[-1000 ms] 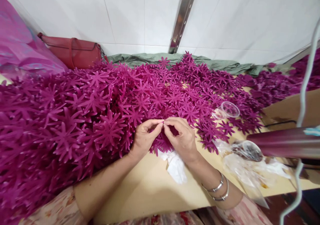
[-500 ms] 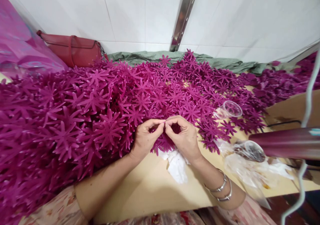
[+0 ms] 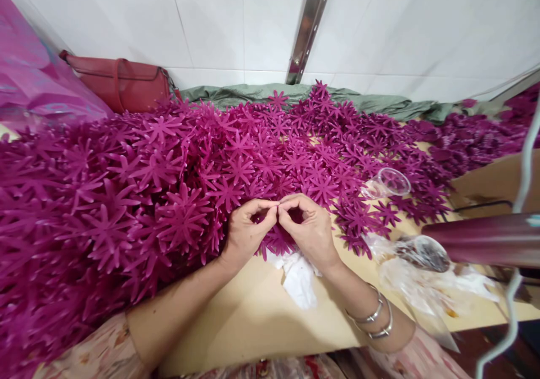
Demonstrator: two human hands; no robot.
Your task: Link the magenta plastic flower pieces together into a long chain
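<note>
In the head view my left hand [image 3: 248,228] and my right hand [image 3: 310,230] meet fingertip to fingertip, each with thumb and forefinger pinched. A tiny magenta piece [image 3: 277,206] shows between the fingertips; it is too small to tell its kind. Below and behind the hands spreads a big heap of magenta star-shaped artificial flower pieces [image 3: 183,216], deepest on the left. One star-shaped flower piece [image 3: 279,241] shows just under the joined hands. A crumpled white tissue [image 3: 298,280] lies on the table by my right wrist.
On the right are a clear plastic cup [image 3: 394,182], crumpled clear plastic bags [image 3: 415,289], a dark magenta cylinder [image 3: 485,239] and a hanging white cord [image 3: 525,171]. A red handbag [image 3: 120,84] and green cloth [image 3: 244,93] lie along the tiled wall. Bare tabletop [image 3: 236,317] shows near my body.
The view has shifted very slightly. Both hands stay pinched together in nearly the same place above the flower pieces.
</note>
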